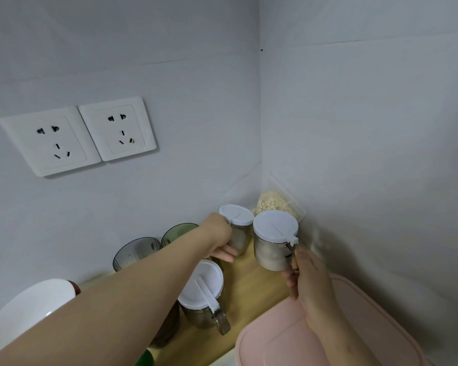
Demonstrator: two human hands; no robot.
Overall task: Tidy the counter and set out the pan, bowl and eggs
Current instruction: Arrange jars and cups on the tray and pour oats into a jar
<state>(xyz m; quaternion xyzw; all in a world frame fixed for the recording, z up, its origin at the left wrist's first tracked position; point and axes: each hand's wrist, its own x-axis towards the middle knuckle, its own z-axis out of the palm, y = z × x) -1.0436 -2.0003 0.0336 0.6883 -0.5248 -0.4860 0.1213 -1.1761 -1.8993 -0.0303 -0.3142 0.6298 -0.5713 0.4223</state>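
Left hand [218, 235] wraps small jar [239, 237]; right hand [305, 273] pinches big jar [272, 245] by its handle, both jars just before oat bag [271, 203]. Bowl [24, 299], probably, on worktop [251, 282] far left of bag. Risk: jars clash, tip.

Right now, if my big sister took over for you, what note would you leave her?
Left hand grips the small back jar near the corner.
Right hand: fingers pinch the handle of the bigger jar beside it.
A third jar stands nearer on the wooden counter; grey glass and green glass by the wall, oat bag in the corner, pink lid at right.
White dish at lower left, maybe the bowl.
Done: jars stand grouped near the corner.
Left: release both jars, set out pan and eggs, neither in view.
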